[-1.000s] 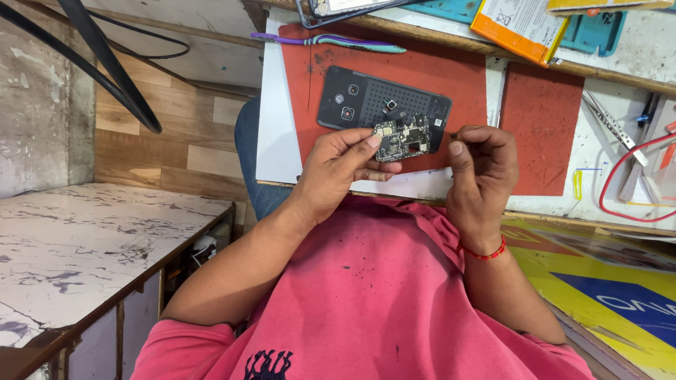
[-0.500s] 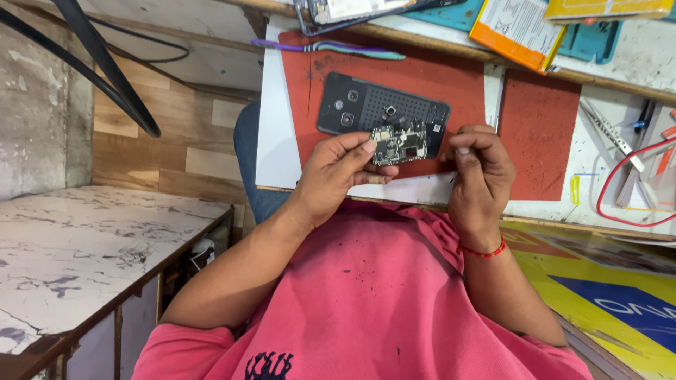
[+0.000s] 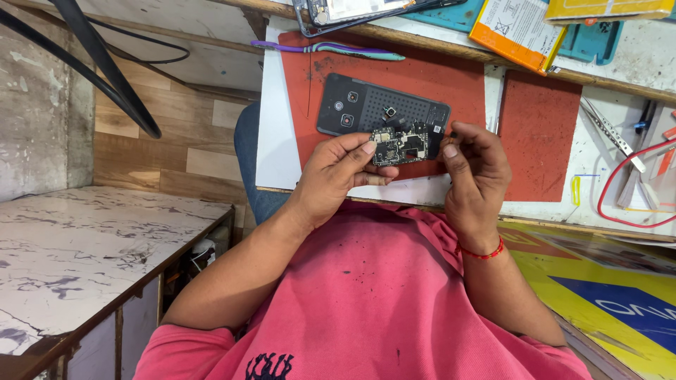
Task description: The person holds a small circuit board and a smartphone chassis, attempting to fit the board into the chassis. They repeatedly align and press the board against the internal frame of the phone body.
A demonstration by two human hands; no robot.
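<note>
Head view looks down on a small circuit board [image 3: 403,146] held above a red work mat [image 3: 422,77], just in front of the mat's near edge. Its long axis runs left to right, roughly level, one end toward each hand. It is dark and irregular in outline, crowded with tiny silver shields and gold contacts. The left hand [image 3: 338,176] is curled, thumb and forefinger pinching the board's left end. The right hand [image 3: 475,165] is closed loosely at the board's right end, fingertips bunched; whether it grips the board or some small thing cannot be told. Behind the board, flat on the mat, lies a dark phone back cover [image 3: 380,109], lengthwise across the mat. At the mat's far edge rests a purple-handled tool [image 3: 331,48], and to its right a smaller red pad [image 3: 539,134].
</note>
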